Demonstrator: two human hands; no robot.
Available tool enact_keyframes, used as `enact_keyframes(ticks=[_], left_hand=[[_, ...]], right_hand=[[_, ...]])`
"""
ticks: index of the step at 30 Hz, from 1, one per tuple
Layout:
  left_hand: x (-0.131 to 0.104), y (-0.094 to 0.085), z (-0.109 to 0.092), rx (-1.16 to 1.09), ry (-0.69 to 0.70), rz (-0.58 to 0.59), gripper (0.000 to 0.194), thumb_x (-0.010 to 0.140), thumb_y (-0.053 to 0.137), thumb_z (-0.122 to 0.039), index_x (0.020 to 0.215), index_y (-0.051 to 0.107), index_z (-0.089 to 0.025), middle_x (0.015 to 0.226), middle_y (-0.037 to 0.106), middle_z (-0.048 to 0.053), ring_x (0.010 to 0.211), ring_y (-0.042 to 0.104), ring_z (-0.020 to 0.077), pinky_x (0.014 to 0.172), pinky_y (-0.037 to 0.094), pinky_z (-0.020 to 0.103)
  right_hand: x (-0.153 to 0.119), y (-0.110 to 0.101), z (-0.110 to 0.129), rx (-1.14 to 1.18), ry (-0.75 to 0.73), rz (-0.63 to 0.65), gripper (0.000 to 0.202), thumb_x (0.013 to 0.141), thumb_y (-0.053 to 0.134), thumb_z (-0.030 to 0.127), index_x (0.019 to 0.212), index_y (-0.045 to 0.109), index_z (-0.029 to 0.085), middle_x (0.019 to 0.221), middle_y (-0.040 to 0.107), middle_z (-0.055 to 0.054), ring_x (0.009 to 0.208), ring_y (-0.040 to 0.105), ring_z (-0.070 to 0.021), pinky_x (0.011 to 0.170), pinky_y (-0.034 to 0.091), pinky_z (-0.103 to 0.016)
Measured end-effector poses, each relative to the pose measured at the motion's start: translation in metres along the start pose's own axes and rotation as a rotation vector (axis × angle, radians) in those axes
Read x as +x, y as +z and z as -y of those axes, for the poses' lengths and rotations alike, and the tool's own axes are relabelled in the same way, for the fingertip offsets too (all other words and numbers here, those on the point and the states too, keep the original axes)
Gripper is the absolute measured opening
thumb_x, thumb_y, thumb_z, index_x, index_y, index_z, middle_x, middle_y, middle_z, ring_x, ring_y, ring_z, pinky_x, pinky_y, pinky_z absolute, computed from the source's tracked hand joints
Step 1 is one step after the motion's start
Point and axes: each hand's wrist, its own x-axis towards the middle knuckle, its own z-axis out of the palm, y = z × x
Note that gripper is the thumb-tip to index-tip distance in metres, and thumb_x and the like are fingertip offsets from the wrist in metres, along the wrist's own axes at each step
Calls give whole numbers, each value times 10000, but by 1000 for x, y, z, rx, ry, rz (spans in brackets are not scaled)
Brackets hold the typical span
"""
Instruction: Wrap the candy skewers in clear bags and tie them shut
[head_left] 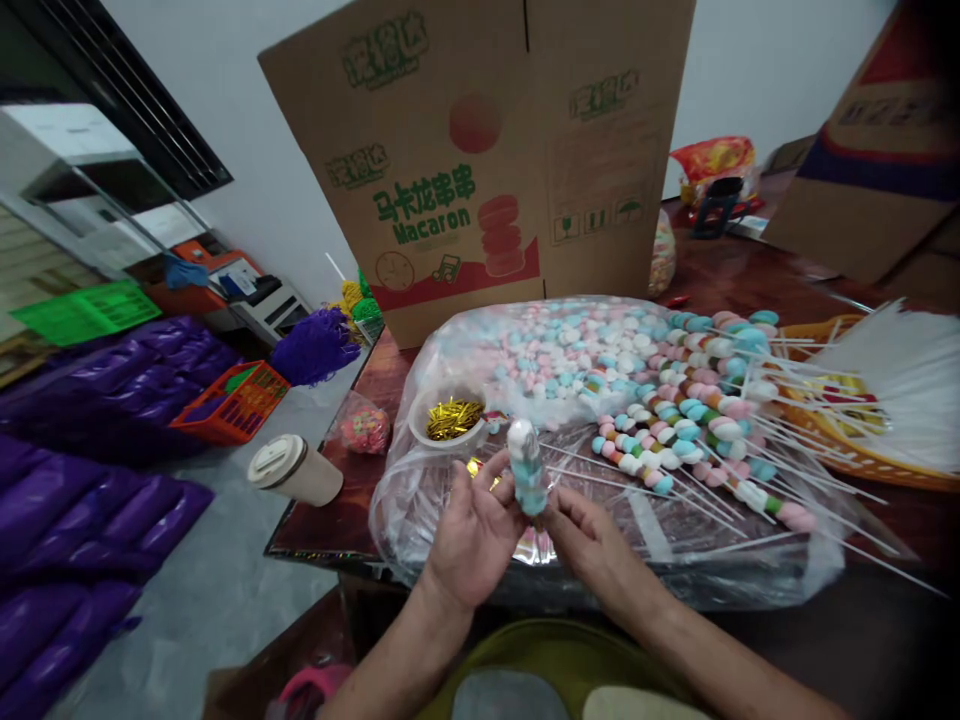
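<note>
A wrapped skewer of white and blue marshmallows point(528, 470) stands upright between my hands. My right hand point(596, 550) pinches its lower end. My left hand point(476, 535) is beside it, palm up with fingers apart, its fingertips near or against the wrapper. Behind the hands, a white bowl point(415, 420) holds gold twist ties point(454, 418). Loose pink, blue and white marshmallows point(577, 345) lie in a large clear plastic bag point(401, 500). Several filled marshmallow skewers point(686, 425) are piled to the right, sticks pointing right and down.
A large cardboard box point(510, 150) stands behind the bag. An orange basket point(840, 455) with white sleeves point(911, 390) is at the right. A lidded cup point(296, 470) stands at the table's left edge. Purple bags point(75, 550) and an orange crate point(232, 405) lie at the left.
</note>
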Motion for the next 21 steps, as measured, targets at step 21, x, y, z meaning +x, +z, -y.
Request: enact_keyframes(ticks=[21], left_hand=[[1, -4, 41, 1547, 144, 121, 277, 803, 463, -357, 742, 648, -160, 644, 650, 61, 585, 577, 169, 551, 432, 259]], right_hand=[[-11, -38, -10, -108, -14, -116, 439, 767, 565, 507, 1039, 585, 163, 927, 644, -70, 897, 578, -229, 812, 454, -349]])
